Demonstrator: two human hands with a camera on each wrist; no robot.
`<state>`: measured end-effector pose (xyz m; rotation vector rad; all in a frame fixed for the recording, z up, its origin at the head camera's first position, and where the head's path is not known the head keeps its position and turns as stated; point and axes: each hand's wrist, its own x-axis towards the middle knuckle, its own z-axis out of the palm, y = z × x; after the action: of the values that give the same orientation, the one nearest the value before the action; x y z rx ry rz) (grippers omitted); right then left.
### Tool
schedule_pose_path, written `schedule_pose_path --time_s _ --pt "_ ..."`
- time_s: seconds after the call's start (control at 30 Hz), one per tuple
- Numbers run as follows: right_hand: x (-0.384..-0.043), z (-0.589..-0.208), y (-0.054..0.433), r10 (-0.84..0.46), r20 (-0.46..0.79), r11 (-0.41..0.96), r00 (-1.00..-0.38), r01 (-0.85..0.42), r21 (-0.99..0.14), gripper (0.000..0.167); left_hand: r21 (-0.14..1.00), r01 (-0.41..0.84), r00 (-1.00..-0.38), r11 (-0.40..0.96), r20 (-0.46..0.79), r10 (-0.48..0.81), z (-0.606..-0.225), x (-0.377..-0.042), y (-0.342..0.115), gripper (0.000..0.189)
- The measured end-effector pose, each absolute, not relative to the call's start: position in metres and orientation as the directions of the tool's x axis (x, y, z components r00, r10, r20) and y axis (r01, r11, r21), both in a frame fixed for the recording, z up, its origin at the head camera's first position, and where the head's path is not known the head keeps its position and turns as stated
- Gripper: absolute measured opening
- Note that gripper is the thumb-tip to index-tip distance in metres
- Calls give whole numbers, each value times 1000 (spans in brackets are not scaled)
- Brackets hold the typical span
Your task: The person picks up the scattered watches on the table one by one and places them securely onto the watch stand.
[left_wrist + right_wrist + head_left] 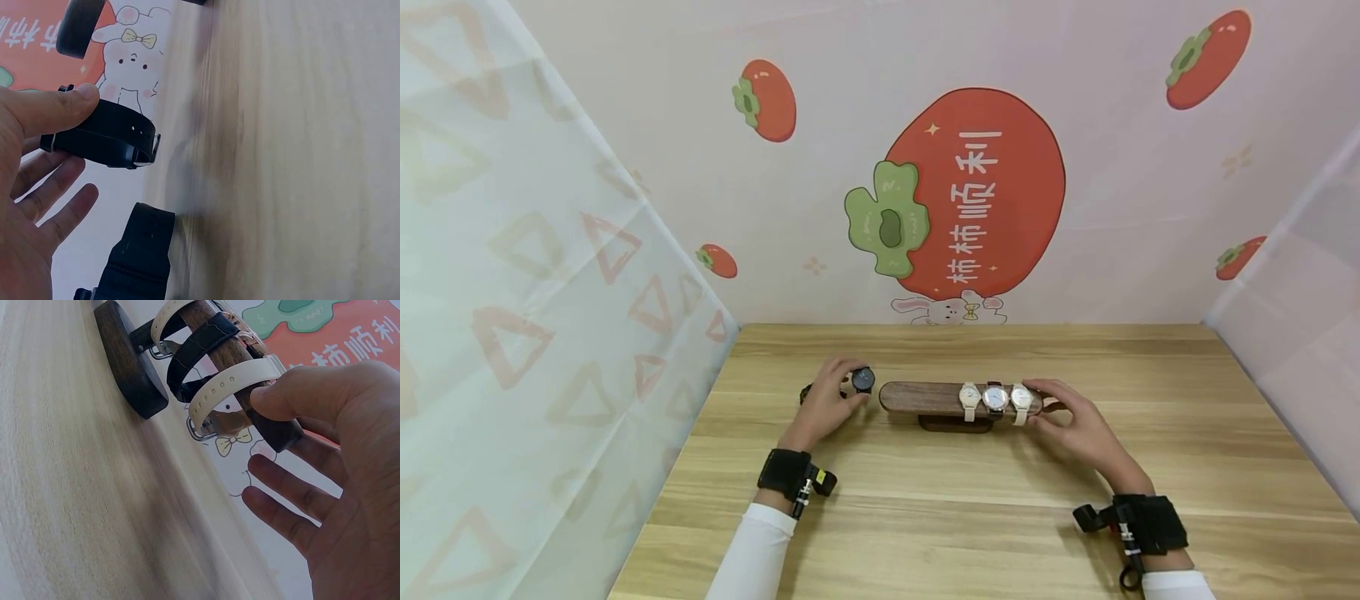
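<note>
Between thumb and fingers, my left hand (827,406) pinches a black wristwatch (863,379) by its closed strap, close to the left end of a dark wooden watch stand (917,397). In the left wrist view the black strap (112,131) loops under the thumb. My right hand (1081,427) holds the stand's right end, thumb on top of the bar in the right wrist view. Three watches sit on the bar's right half: a white-strapped watch (970,397), a dark-strapped watch (996,398) and another white-strapped watch (1022,397) nearest my right hand.
A second black watch (140,256) lies on the wooden table (925,525), partly hidden behind my left hand in the head view. Printed fabric walls (1120,233) enclose the table at the back and both sides.
</note>
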<state>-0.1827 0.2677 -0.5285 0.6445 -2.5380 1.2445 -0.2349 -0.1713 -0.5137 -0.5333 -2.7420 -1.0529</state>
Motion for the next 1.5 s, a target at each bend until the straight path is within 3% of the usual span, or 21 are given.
schedule_pose_path --time_s 1.5 --pt "-181 -528 265 -276 395 537 -876 -481 -693 61 633 500 -864 591 313 395 -512 -206 -155 56"
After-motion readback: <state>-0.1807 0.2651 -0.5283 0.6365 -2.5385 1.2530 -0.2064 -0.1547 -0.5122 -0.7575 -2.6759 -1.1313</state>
